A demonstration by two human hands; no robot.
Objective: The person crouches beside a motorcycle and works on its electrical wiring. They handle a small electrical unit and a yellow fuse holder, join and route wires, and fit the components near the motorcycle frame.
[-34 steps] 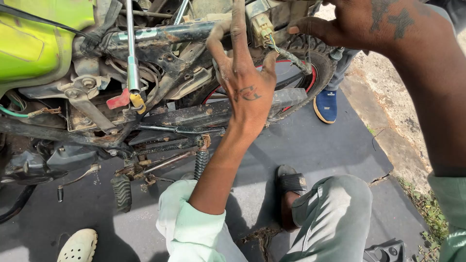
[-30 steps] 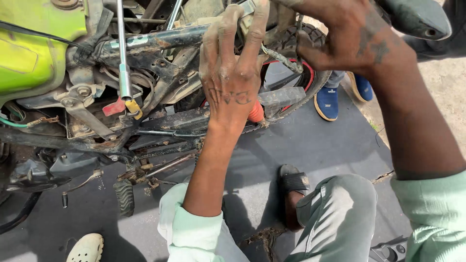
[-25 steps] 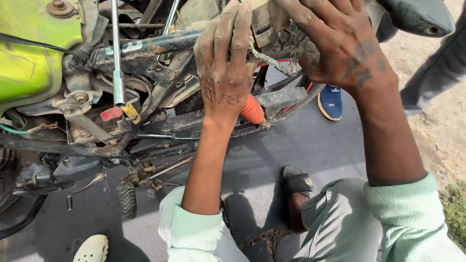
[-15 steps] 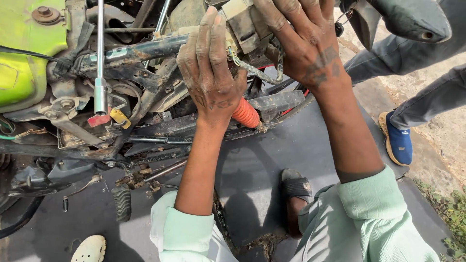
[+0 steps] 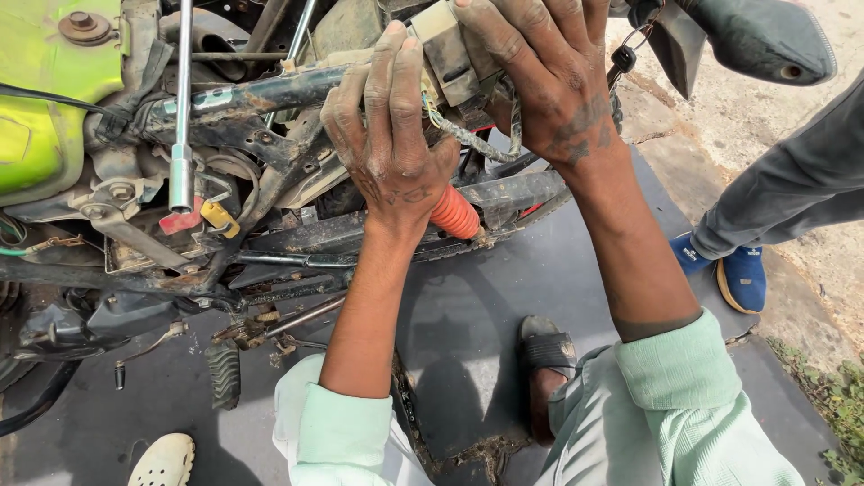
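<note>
Between the two raised hands, a wire bundle (image 5: 472, 135) is gripped by the left hand (image 5: 391, 148) and right hand (image 5: 549, 85) against the motorcycle frame (image 5: 270, 90).

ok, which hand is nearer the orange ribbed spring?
Left. The left hand sits on the frame directly above the orange ribbed spring, its wrist beside it. The right hand is higher, on the wiring.

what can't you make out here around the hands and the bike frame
- Head view: left hand covers the frame tube it rests on, so its grip is unclear.
- Right hand hides the wiring behind the beige box.
- Orange spring: top hidden by the left wrist.
- Green tank: cut off by the left edge.
</note>
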